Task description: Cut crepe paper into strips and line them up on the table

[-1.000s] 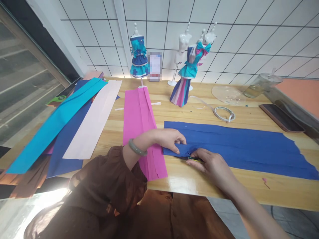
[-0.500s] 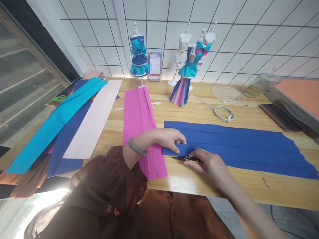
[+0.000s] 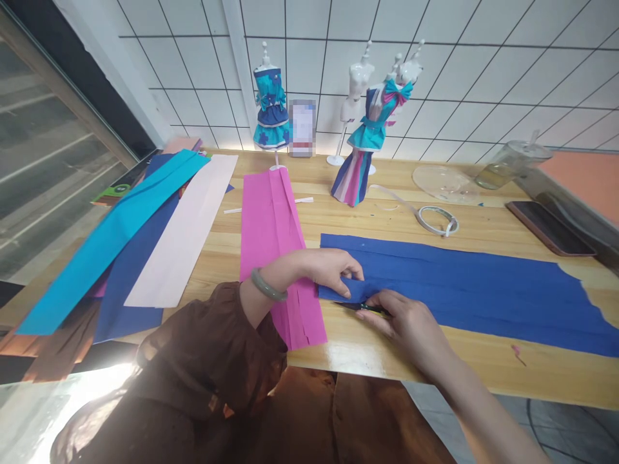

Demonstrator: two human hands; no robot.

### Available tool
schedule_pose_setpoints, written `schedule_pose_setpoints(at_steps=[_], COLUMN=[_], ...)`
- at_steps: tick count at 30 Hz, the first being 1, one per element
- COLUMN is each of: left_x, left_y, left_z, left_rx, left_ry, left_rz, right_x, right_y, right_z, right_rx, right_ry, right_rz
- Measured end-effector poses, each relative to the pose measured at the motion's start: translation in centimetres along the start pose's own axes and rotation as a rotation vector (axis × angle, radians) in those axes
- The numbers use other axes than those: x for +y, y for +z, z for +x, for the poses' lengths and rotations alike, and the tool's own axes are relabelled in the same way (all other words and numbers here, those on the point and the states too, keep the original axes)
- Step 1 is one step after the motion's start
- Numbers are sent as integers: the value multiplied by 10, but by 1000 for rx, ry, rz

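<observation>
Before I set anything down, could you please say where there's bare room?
Bare wood shows between the tape roll, dark phone and blue sheet; another patch between the pink sheet and right hand, by the near edge. The left end is crowded with overlapping strips.

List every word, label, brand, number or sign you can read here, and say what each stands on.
No word, brand or number can be read.
Upright pixelated panel near the tiled wall: blurred out, unreadable.
Green patch at far left: any marks too small to read.
Blue strip at the hands: no lettering visible.
</observation>
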State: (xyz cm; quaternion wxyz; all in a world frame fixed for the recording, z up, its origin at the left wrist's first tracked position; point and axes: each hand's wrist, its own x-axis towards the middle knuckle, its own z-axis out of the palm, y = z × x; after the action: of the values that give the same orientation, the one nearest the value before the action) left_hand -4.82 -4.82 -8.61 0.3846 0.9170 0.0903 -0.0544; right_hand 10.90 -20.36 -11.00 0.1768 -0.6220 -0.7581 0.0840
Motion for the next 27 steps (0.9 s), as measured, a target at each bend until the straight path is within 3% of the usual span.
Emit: schedule_pose_setpoints(at_steps=[27], left_x=[2], left_y=[0], left_z=[-1], left_rx=[-6], left_ry=[-18], left_rz=[-35], right_x=[-1], right_y=[0], right_z=[-3], right_rx=[27], right_ry=[10], right_rz=[19])
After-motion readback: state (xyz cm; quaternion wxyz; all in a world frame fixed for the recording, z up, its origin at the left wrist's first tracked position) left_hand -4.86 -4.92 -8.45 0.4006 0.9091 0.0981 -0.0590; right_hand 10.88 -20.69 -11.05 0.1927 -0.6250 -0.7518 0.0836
